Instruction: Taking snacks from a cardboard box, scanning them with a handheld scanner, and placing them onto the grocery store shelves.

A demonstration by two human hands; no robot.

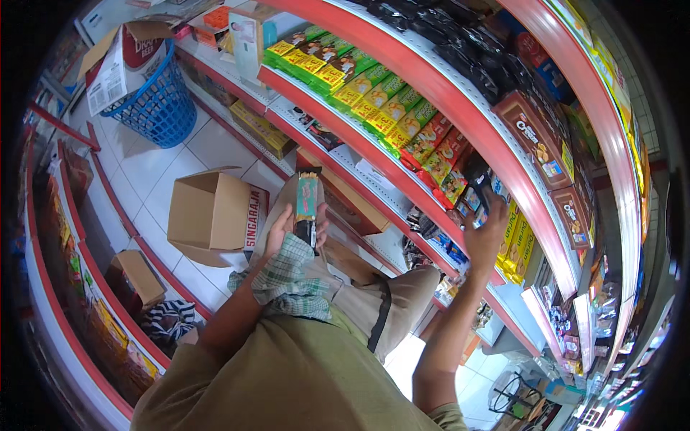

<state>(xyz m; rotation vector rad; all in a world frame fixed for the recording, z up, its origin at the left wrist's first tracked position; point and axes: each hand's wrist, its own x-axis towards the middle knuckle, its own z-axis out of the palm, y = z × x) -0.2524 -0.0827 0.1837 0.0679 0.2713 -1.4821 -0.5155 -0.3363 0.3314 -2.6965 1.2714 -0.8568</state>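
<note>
My left hand holds a snack packet with a green label, a clear part and a dark end, above my lap. A green-and-white checked cloth hangs over my left wrist and forearm. Stretched out to the right, my right hand is at the shelf beside dark and blue-white packets; its fingertips are partly hidden among them, and whether it grips one is unclear. Red and green noodle-like packets lie just above it on the shelf, and yellow Durian biscuit packets are to its right.
Red-edged store shelves curve across the right. An open cardboard box stands on the white tiled floor beside my leg. Beyond it is a blue plastic basket holding a carton. Lower shelves run along the left, with a small carton there.
</note>
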